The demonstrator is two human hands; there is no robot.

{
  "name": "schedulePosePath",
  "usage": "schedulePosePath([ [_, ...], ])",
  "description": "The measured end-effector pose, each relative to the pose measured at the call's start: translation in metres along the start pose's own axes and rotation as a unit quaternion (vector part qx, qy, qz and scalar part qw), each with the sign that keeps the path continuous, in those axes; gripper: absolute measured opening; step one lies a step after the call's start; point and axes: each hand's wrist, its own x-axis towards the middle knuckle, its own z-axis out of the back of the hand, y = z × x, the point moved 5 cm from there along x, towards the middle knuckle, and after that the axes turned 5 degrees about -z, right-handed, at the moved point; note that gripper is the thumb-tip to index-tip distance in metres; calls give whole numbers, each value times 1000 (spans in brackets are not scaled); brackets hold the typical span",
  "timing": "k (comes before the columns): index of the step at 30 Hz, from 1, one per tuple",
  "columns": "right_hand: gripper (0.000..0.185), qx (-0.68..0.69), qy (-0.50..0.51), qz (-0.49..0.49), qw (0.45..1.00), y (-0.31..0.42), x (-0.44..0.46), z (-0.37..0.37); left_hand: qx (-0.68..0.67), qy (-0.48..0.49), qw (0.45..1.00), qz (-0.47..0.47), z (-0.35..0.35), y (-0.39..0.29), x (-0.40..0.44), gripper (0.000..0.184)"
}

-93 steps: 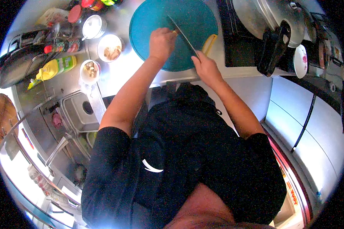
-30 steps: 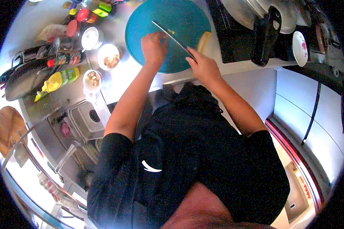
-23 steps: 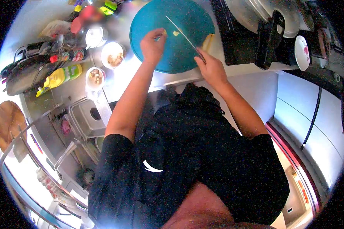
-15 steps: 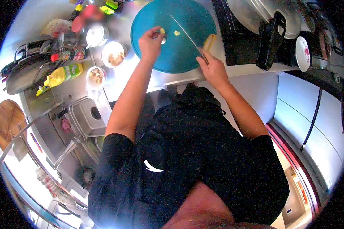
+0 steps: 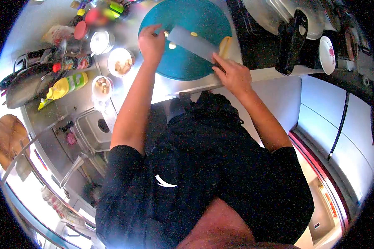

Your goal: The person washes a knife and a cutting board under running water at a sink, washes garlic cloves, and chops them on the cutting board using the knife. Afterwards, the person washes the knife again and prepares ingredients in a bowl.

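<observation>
My right hand grips a kitchen knife with a broad blade, turned so that its flat side faces up over a round teal cutting board. To the left of the blade tip is my left hand, fingers bent and slightly apart, with nothing visibly held. A small pale-yellow piece, possibly garlic, is just beyond its fingertips, beside the blade. Another pale piece lies below the blade, and a yellow one above it. The knife handle is mostly hidden in my right hand.
Left of the board stand a white bowl with pale chunks, a smaller bowl of pieces and a white cup. A yellow bottle and sink lie further left. A yellow-handled tool and lidded pan are right.
The knife has turned from edge-on to flat side up, its tip moving left and down. My left hand has moved left, away from the yellow piece it was holding.
</observation>
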Motion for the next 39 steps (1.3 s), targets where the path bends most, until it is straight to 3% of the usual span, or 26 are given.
schedulePosePath([
  [4, 49, -49, -15, 30, 998, 0, -2, 6, -30, 65, 997, -33, 16, -33, 15, 24],
  [6, 50, -54, -11, 40, 998, -2, -2, 4, -27, 187, 956, -224, 4, -60, 14, 25],
  [9, 50, -60, 3, 55, 997, -2, -5, 3, 2, 243, 926, -288, -12, -71, 5, 25],
  [10, 51, -62, 14, 60, 996, -2, -7, 2, 2, 296, 916, -270, -24, -64, 4, 27],
  [14, 51, -47, 8, 79, 996, -4, -12, 3, 54, 320, 909, -261, -36, -57, -2, 25],
  [17, 46, -51, 76, 55, 994, -8, -13, -2, 57, 347, 905, -237, -43, -53, -4, 23],
  [22, 49, -56, 53, 70, 995, -6, -22, -2, 42, 291, 935, -198, -48, -48, 7, 18],
  [29, 51, -61, 82, 39, 994, -16, -45, 0, 111, 321, 905, -257, -58, -51, 7, 19],
  [31, 48, -40, 48, 45, 997, -22, -51, 3, 46, 270, 945, -181, -53, -41, 13, 20],
  [34, 55, -15, 88, -10, 996, -37, -60, -4, 79, 213, 963, -147, -26, -21, 33, 21],
  [39, 48, 123, 22, -69, 990, -32, -60, 2, 121, 244, 954, -123, -9, -2, 28, 21],
])
